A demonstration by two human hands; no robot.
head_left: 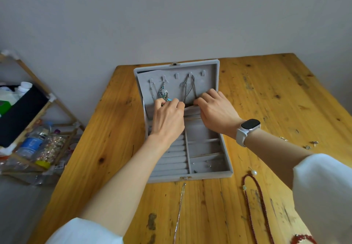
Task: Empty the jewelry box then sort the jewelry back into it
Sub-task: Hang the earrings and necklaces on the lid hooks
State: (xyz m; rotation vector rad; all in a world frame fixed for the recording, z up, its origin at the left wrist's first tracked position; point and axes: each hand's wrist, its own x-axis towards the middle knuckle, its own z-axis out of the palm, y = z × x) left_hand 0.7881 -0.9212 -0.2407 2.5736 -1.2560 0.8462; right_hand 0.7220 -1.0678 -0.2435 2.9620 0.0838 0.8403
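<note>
On the wooden table (pixel 266 99), against the wall, the grey jewelry box (pixel 227 164) stands with its lid (pixel 210 72) raised. Both hands work at the foot of the lid, above the tray. The left hand (pixel 167 118) has its fingertips curled round something small and turquoise, seemingly the lower end of the peacock earring (pixel 163 94). The right hand (pixel 215 108) has curled fingers at the lower ends of the dark cord necklace (pixel 188 89); whether it actually pinches the cord cannot be determined.

Recommended procedure, as a judgement: lift each piece upward off its hook before drawing it away, one piece at a time, so that cords and chains do not tangle.

Count, largest first:
- Lid hooks: five, three of them occupied
- Necklaces on the table: one silver chain (pixel 180 211), one dark red beaded strand (pixel 257 205)
- Small metal pieces (pixel 312 144) right of the box: about three
- Tiny items in the nearest right tray compartment: about three, too small to identify
</note>
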